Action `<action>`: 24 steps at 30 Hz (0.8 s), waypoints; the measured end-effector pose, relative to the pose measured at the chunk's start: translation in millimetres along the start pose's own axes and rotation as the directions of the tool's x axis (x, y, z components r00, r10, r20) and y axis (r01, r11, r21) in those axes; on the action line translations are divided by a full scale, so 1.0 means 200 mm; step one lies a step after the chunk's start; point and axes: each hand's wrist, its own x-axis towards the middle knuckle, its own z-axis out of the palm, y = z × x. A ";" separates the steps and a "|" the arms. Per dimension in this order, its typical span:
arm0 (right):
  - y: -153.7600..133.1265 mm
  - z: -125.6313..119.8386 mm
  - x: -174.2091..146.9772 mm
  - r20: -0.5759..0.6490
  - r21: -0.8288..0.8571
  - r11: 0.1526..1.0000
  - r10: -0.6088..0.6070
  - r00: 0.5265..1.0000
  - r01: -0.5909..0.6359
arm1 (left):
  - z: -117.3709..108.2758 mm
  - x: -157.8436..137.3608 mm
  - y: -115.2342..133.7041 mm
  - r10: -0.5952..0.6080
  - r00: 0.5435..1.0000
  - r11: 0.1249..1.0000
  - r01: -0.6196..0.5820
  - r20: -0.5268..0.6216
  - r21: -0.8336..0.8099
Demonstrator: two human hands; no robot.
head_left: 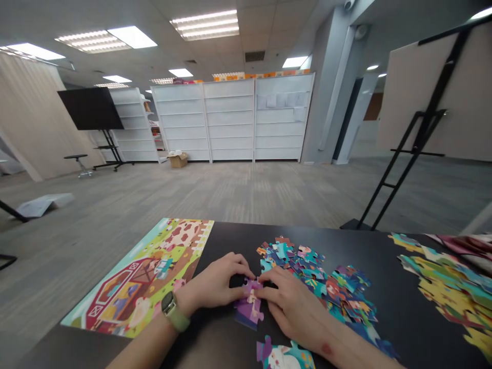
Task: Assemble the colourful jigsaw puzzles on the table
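Note:
Purple jigsaw puzzle pieces point(249, 307) lie on the black table between my hands, some of them joined. My left hand point(219, 282) pinches their left edge with thumb and fingers; a watch with a green band is on that wrist. From the other side, my right hand point(286, 302) grips the right edge with its fingertips. The fingers partly hide the upper pieces. Close to the near table edge is a joined section with a white rabbit point(284, 357), touched by neither hand. A heap of mixed blue puzzle pieces point(300, 261) spreads behind and beside my right hand.
At the left lies a farm picture sheet point(149, 277) with a red barn. Yellow and green puzzle pieces point(449, 282) are piled along the right side of the black table point(234, 241). Beyond the table stand a board on a black stand point(415, 128) and white shelves point(228, 123).

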 end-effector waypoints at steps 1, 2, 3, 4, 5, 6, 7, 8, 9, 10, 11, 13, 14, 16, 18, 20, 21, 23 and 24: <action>-0.01 -0.01 0.00 -0.005 0.017 1.000 0.002 1.000 -0.002 | 0.00 0.00 0.00 -0.005 1.000 1.000 0.005 -0.003 -0.010; -0.02 -0.01 0.00 -0.006 0.030 1.000 0.004 1.000 -0.004 | 0.00 0.00 0.00 -0.017 1.000 1.000 0.017 -0.007 -0.021; -0.03 -0.02 0.00 -0.001 0.039 0.999 0.007 1.000 -0.007 | 0.00 0.01 0.00 -0.033 0.999 0.999 0.032 -0.008 -0.033; -0.04 -0.02 0.00 0.007 0.042 0.999 0.010 1.000 -0.010 | 0.00 0.01 0.00 -0.051 0.999 0.998 0.050 -0.006 -0.040; -0.04 -0.02 0.00 0.015 0.042 0.999 0.011 1.000 -0.012 | 0.00 0.01 0.00 -0.068 0.998 0.997 0.068 -0.002 -0.043; -0.04 -0.02 0.00 0.019 0.041 0.999 0.014 1.000 -0.014 | 0.00 0.01 -0.01 -0.082 0.997 0.996 0.082 0.002 -0.039; -0.03 -0.02 0.00 0.020 0.043 0.999 0.016 1.000 -0.017 | 0.00 0.00 -0.01 -0.092 0.996 0.995 0.092 0.004 -0.033; -0.03 -0.01 0.00 0.018 0.048 0.999 0.016 1.000 -0.016 | 0.00 0.00 -0.01 -0.098 0.995 0.995 0.098 0.002 -0.027; -0.02 -0.01 0.00 0.015 0.055 0.998 0.012 1.000 -0.013 | 0.00 0.00 -0.01 -0.103 0.995 0.994 0.103 -0.002 -0.022; -0.01 0.00 0.00 0.014 0.060 0.998 0.007 1.000 -0.007 | 0.00 0.00 -0.02 -0.109 0.994 0.994 0.109 -0.009 -0.018; -0.01 0.00 0.00 0.014 0.062 0.998 0.004 1.000 -0.005 | 0.00 0.00 -0.02 -0.115 0.993 0.993 0.115 -0.015 -0.016; 0.00 0.00 0.00 0.024 0.062 0.998 0.004 1.000 -0.006 | 0.01 -0.01 -0.03 -0.126 0.992 0.992 0.126 -0.024 -0.014; 0.00 0.00 0.00 0.030 0.061 0.998 0.007 1.000 -0.009 | 0.01 -0.01 -0.03 -0.130 0.991 0.991 0.130 -0.029 -0.014; -0.01 0.00 -0.01 0.039 0.068 0.998 0.009 0.999 -0.012 | 0.02 -0.01 -0.03 -0.138 0.990 0.990 0.138 -0.039 -0.015; -0.01 0.01 -0.01 0.044 0.084 0.996 0.000 0.999 -0.004 | 0.02 0.00 -0.03 -0.149 0.988 0.989 0.148 -0.048 -0.021; -0.01 0.01 -0.01 0.054 0.098 0.995 -0.017 0.998 0.011 | 0.02 0.00 -0.03 -0.164 0.985 0.986 0.162 -0.057 -0.032; -0.01 0.01 -0.01 0.060 0.101 0.995 -0.021 0.998 0.015 | 0.02 0.00 -0.03 -0.172 0.983 0.985 0.170 -0.061 -0.040; -0.01 0.01 -0.01 0.071 0.104 0.994 -0.024 0.997 0.016 | 0.01 0.00 -0.02 -0.188 0.980 0.981 0.185 -0.066 -0.059; 0.00 0.01 -0.01 0.073 0.106 0.994 -0.023 0.997 0.015 | 0.01 0.00 -0.02 -0.196 0.978 0.979 0.192 -0.067 -0.070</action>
